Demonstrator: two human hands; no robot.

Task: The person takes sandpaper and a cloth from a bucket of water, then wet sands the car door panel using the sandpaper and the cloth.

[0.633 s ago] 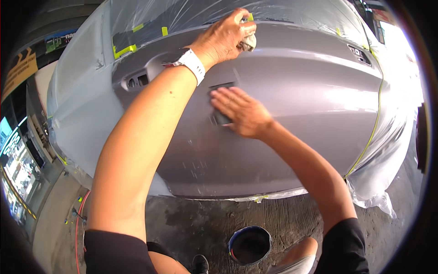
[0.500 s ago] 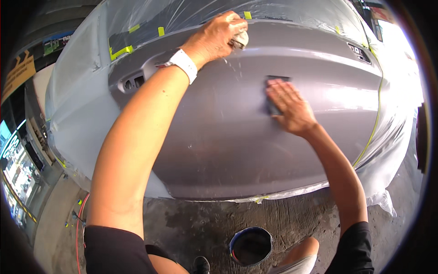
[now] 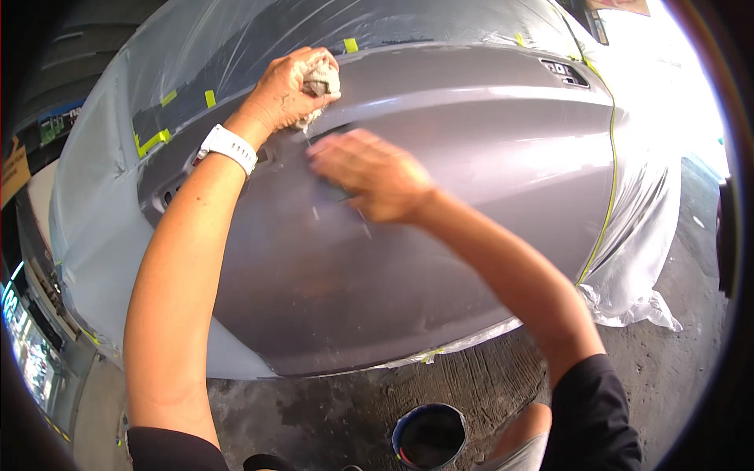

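Near the top of a grey car door panel (image 3: 440,259), my left hand (image 3: 276,90) is closed around a wadded, wet-looking pale cloth (image 3: 322,77). Drips run down the panel below it. My right hand (image 3: 377,177), smeared by motion, lies palm down on the panel just below and to the right of the left one. Under its fingers is a dark flat sanding sheet (image 3: 339,129), mostly hidden by the hand. A white watch (image 3: 228,147) is on my left wrist.
Clear plastic film (image 3: 259,39) covers the windows, held by yellow-green tape (image 3: 153,141). More film (image 3: 636,259) hangs at the right. A handle recess (image 3: 564,72) sits at the upper right. On the wet concrete floor stands a dark round bucket (image 3: 429,436).
My right hand has swept left across the panel with the sanding sheet, close to the left hand. The cloth remains in my left hand. The view has shifted to the right.
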